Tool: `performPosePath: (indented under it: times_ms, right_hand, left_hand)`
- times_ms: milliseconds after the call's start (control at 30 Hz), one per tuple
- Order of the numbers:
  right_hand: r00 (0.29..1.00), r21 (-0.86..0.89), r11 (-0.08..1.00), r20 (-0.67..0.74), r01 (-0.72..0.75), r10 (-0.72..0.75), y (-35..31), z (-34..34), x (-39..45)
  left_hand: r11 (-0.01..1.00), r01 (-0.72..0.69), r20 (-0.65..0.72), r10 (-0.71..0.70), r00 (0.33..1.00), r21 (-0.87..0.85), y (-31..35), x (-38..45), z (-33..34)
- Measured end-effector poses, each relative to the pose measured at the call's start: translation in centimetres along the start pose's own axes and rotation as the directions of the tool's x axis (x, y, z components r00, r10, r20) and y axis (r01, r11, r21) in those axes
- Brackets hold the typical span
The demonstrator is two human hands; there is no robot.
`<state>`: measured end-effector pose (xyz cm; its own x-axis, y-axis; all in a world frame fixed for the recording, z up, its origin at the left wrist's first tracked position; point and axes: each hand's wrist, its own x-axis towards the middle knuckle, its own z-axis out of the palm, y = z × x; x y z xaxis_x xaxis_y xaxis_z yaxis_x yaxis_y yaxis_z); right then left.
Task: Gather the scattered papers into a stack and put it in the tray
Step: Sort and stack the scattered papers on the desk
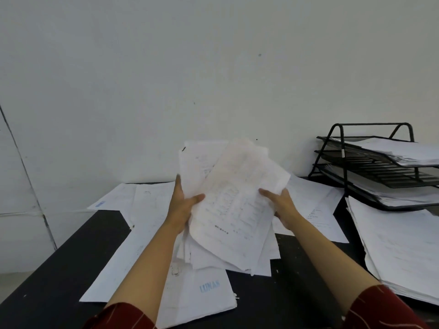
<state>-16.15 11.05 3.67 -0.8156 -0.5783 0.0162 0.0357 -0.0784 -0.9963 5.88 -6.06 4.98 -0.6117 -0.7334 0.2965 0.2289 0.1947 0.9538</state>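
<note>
I hold an untidy bundle of printed white papers (231, 203) up above the black table (57, 276), tilted toward me. My left hand (184, 205) grips its left edge with the thumb on top. My right hand (281, 205) grips its right edge. More loose sheets (145, 210) lie scattered on the table under and behind the bundle, one stamped in blue (209, 287) near the front. The black wire tray rack (370, 162) with three tiers stands at the back right and holds papers on its shelves.
A thick pile of papers (399, 252) lies on the table at the right, in front of the rack. A pale wall rises right behind the table. The table's left edge runs diagonally at the lower left.
</note>
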Motion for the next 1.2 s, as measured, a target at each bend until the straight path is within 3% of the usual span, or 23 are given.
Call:
performPosePath:
  times_ms: [133,300,500,633,800,1000,1100,1200]
  right_hand:
    - [0.958,0.084,0.955,-0.032,0.286,-0.284,-6.0,-1.4,-0.4]
    - [0.879,0.024,0.879,0.013,0.476,-0.476,-10.9,-2.9,-1.6]
    - [0.931,-0.122,0.924,0.097,0.362,-0.352,-8.3,-3.2,-2.1]
    - [0.926,-0.191,0.906,0.065,0.378,-0.372,-7.2,-3.2,-1.9]
    - [0.887,-0.114,0.880,0.031,0.461,-0.461,-8.2,-3.4,-1.7]
    - [0.962,-0.174,0.946,0.056,0.274,-0.268,-3.7,-4.0,-0.8]
    - [0.952,-0.208,0.929,0.071,0.306,-0.298,-2.6,-3.7,-0.9]
    - [0.932,-0.124,0.924,0.036,0.362,-0.361,-3.6,-3.1,-1.3]
  left_hand:
    - [0.985,-0.172,0.002,0.172,0.985,0.020,5.3,1.8,3.0]
    - [0.962,-0.252,0.040,0.249,0.968,0.107,8.6,2.3,5.9]
    - [0.982,-0.140,0.082,0.131,0.988,0.123,6.2,1.3,8.1]
    - [0.976,-0.174,0.033,0.171,0.985,0.132,6.1,1.0,9.1]
    - [0.977,-0.190,0.006,0.190,0.982,0.097,7.1,1.9,9.0]
    - [0.998,-0.053,0.014,0.052,0.999,0.034,2.8,0.6,8.6]
    - [0.996,-0.079,-0.002,0.080,0.997,0.044,2.6,0.5,9.0]
    - [0.986,-0.147,0.002,0.147,0.989,0.076,4.2,1.3,9.4]
